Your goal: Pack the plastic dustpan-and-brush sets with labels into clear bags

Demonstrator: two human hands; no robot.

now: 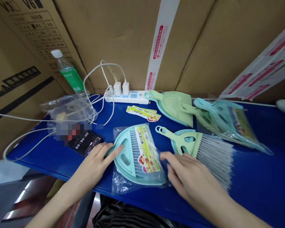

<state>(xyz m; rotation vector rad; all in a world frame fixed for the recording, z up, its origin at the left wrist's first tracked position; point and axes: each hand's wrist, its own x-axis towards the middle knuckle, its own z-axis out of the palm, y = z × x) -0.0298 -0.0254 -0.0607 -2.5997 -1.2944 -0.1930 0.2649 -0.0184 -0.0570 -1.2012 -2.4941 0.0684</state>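
A light-blue dustpan [121, 173] with a matching hand brush [125, 152] lies in a clear plastic bag [120, 187], a printed yellow-green card [147, 152] over the bristles. My left hand [97, 161] is closed round the handle end at the left, one finger stretched over the brush; its thumb is hidden. At the bag's right edge, the curled fingers of my right hand [187, 174] grip the plastic. Just beyond that hand lies an unbagged green hand brush [192, 145] with grey bristles, on top of a light-blue one [174, 146].
Green and blue dustpans [175, 104] lie stacked behind, beside bagged sets [227, 120]. Loose cards [143, 114] lie near a power strip [135, 97] with white cables. A phone [85, 142], crumpled plastic [68, 109] and a bottle [72, 79] are left. Cardboard [123, 38] backs the blue table [258, 190].
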